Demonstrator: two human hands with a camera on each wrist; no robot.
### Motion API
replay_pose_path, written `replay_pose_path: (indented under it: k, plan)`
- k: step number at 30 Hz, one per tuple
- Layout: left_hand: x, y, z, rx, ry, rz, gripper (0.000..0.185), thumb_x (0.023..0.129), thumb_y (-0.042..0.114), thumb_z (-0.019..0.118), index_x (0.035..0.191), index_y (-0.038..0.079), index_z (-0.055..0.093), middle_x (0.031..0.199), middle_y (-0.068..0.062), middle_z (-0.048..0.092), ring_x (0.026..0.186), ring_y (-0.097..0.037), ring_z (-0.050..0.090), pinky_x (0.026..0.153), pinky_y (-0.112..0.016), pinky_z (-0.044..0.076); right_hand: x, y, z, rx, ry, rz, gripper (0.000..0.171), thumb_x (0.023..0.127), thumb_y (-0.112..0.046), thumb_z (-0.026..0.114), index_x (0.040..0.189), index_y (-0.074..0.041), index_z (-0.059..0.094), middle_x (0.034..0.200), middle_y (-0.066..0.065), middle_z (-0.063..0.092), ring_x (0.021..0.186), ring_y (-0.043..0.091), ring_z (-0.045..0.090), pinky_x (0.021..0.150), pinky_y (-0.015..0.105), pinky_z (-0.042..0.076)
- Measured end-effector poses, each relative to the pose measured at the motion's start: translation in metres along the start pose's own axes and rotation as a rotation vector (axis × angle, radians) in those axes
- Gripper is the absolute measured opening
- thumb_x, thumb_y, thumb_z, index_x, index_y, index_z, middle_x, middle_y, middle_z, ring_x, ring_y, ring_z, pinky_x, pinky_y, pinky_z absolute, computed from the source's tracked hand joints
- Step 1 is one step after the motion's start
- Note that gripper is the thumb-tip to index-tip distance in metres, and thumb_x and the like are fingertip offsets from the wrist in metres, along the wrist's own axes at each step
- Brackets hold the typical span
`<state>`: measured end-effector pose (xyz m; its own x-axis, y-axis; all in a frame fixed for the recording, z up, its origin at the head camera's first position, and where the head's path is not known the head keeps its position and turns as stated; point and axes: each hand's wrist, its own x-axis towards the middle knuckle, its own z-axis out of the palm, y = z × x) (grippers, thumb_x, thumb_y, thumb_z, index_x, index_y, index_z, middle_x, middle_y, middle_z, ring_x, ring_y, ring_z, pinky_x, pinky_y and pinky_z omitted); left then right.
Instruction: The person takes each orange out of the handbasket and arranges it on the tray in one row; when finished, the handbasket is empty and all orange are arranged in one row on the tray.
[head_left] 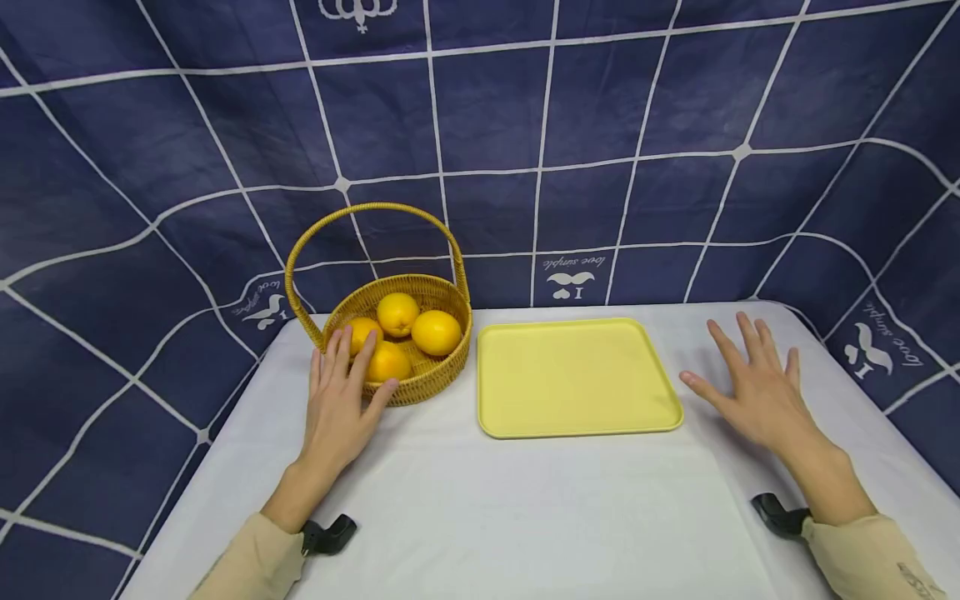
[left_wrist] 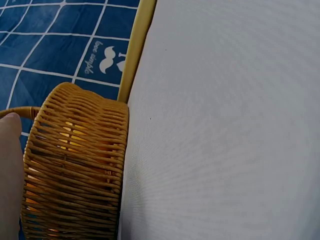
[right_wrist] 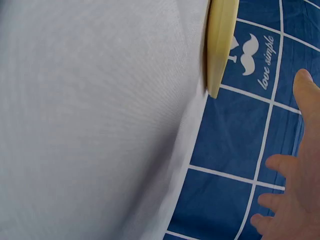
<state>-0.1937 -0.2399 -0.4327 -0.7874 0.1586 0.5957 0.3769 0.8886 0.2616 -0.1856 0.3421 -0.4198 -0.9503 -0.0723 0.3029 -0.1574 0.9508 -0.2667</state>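
A woven wicker basket (head_left: 442, 367) with a tall arched handle holds several yellow-orange citrus fruits (head_left: 436, 332) at the table's back left. My left hand (head_left: 342, 392) lies flat with straight fingers, its fingertips at the basket's near rim; the thumb touches the wicker wall. The left wrist view shows the basket wall (left_wrist: 75, 170) close up with a fingertip (left_wrist: 10, 165) beside it. A yellow tray (head_left: 576, 377) lies bare to the right of the basket. My right hand (head_left: 750, 383) hovers, fingers spread, just right of the tray and holds nothing; its fingers (right_wrist: 292, 200) show in the right wrist view.
A white cloth (head_left: 525, 517) covers the table. A dark blue checked fabric (head_left: 600, 125) hangs behind and around it. The tray's edge (right_wrist: 220, 45) appears in the right wrist view.
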Motion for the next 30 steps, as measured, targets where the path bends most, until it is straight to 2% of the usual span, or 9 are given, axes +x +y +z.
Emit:
replay_pose_path:
  k: [4, 9, 15, 18, 22, 25, 30]
  plan:
    - [0.0003, 0.0005, -0.0014, -0.008, 0.020, -0.006, 0.072, 0.104, 0.051, 0.059, 0.165, 0.020, 0.038, 0.173, -0.022, 0.024, 0.163, -0.037, 0.014, 0.131, -0.062, 0.002, 0.0008, -0.0023, -0.0017, 0.011, 0.008, -0.002, 0.095, 0.098, -0.062, 0.062, 0.170, -0.016, 0.021, 0.176, 0.024, 0.000, 0.162, 0.045, -0.010, 0.116, 0.082, -0.014]
    - [-0.0002, 0.0012, -0.0027, -0.012, 0.032, -0.014, 0.069, 0.105, 0.048, 0.058, 0.165, 0.019, 0.037, 0.175, -0.016, 0.019, 0.163, -0.036, 0.015, 0.130, -0.066, 0.004, 0.0000, -0.0043, -0.0020, 0.021, 0.018, -0.004, 0.094, 0.098, -0.061, 0.063, 0.169, -0.015, 0.023, 0.175, 0.026, 0.003, 0.162, 0.048, -0.007, 0.116, 0.084, -0.011]
    - [-0.0023, -0.0001, -0.0010, -0.024, 0.053, -0.023, 0.066, 0.106, 0.044, 0.058, 0.164, 0.017, 0.040, 0.174, -0.018, 0.024, 0.162, -0.037, 0.019, 0.130, -0.064, 0.005, -0.0009, -0.0037, -0.0010, 0.028, 0.019, -0.002, 0.093, 0.099, -0.060, 0.063, 0.169, -0.015, 0.023, 0.175, 0.027, 0.005, 0.162, 0.048, -0.006, 0.115, 0.084, -0.011]
    - [-0.0021, -0.0011, -0.0002, -0.059, 0.114, -0.023, 0.062, 0.105, 0.039, 0.060, 0.159, 0.011, 0.048, 0.168, -0.023, 0.035, 0.156, -0.043, 0.030, 0.130, -0.063, 0.009, -0.0009, -0.0025, -0.0005, 0.034, 0.023, -0.004, 0.092, 0.099, -0.060, 0.064, 0.169, -0.015, 0.024, 0.174, 0.028, 0.007, 0.161, 0.049, -0.004, 0.116, 0.084, -0.010]
    - [-0.0016, -0.0038, -0.0003, -0.125, 0.218, -0.032, 0.053, 0.103, 0.032, 0.061, 0.146, 0.001, 0.058, 0.152, -0.027, 0.052, 0.144, -0.047, 0.043, 0.124, -0.065, 0.023, -0.0011, -0.0015, 0.0008, 0.037, 0.018, -0.001, 0.092, 0.099, -0.060, 0.063, 0.169, -0.015, 0.023, 0.174, 0.028, 0.005, 0.161, 0.050, -0.004, 0.115, 0.084, -0.010]
    - [-0.0002, -0.0062, -0.0007, -0.162, 0.267, -0.051, 0.049, 0.104, 0.030, 0.060, 0.142, -0.002, 0.061, 0.145, -0.028, 0.057, 0.140, -0.045, 0.046, 0.120, -0.063, 0.029, -0.0002, -0.0016, 0.0007, 0.038, 0.020, 0.002, 0.090, 0.100, -0.060, 0.061, 0.169, -0.015, 0.023, 0.174, 0.028, 0.004, 0.161, 0.049, -0.005, 0.115, 0.084, -0.011]
    - [-0.0023, -0.0086, 0.0008, -0.193, 0.300, -0.090, 0.048, 0.104, 0.026, 0.062, 0.141, -0.003, 0.061, 0.143, -0.027, 0.058, 0.138, -0.043, 0.047, 0.116, -0.062, 0.032, 0.0000, -0.0044, -0.0016, 0.047, 0.023, 0.020, 0.090, 0.101, -0.060, 0.060, 0.169, -0.013, 0.023, 0.174, 0.028, 0.005, 0.161, 0.049, -0.004, 0.116, 0.084, -0.008]
